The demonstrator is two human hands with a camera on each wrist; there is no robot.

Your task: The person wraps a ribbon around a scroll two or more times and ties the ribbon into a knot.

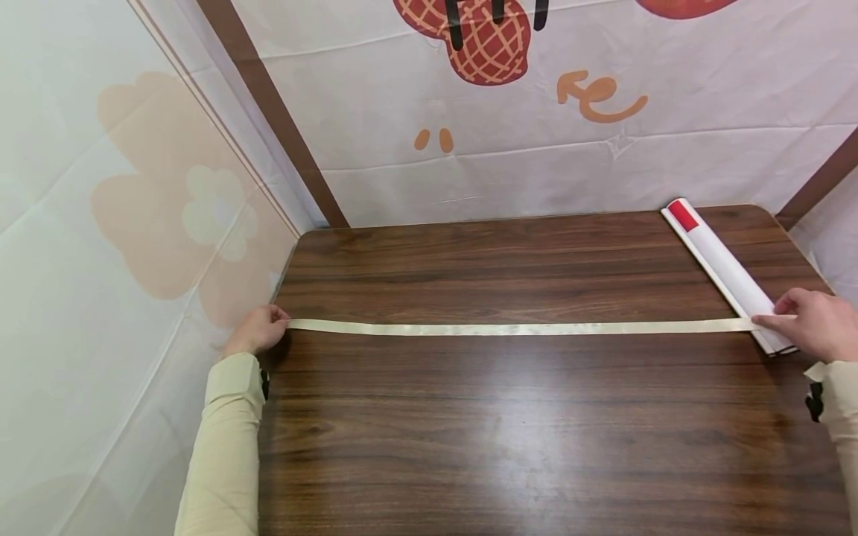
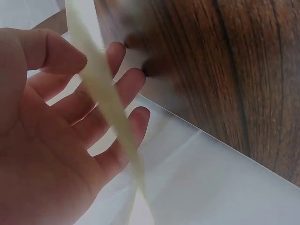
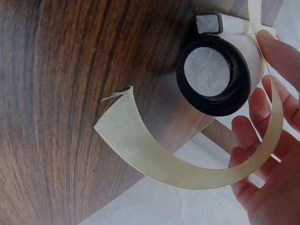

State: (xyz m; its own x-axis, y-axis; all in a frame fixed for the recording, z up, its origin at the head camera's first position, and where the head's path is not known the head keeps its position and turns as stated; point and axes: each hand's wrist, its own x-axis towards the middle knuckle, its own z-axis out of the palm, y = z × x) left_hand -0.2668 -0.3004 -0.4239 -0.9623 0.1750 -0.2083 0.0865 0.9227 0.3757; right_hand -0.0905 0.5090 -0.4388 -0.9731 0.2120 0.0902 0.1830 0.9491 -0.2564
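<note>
A cream ribbon (image 1: 509, 329) runs in a nearly straight line across the brown wooden table between both hands. At the table's left edge my left hand (image 1: 258, 330) pinches it between thumb and forefinger, and in the left wrist view the other fingers are spread behind the ribbon (image 2: 110, 101). Over on the right, my right hand (image 1: 821, 324) pinches the ribbon above the near end of a white roll (image 1: 727, 272) with a red patch. The right wrist view shows the ribbon's loose, frayed end (image 3: 140, 150) curling past the palm, beside the roll's dark round opening.
The wooden table (image 1: 503, 432) has rounded far corners. White fabric with printed shapes (image 1: 536, 179) stands behind it, and another fabric wall (image 1: 134, 357) with a pale flower print closes the left side near my left arm.
</note>
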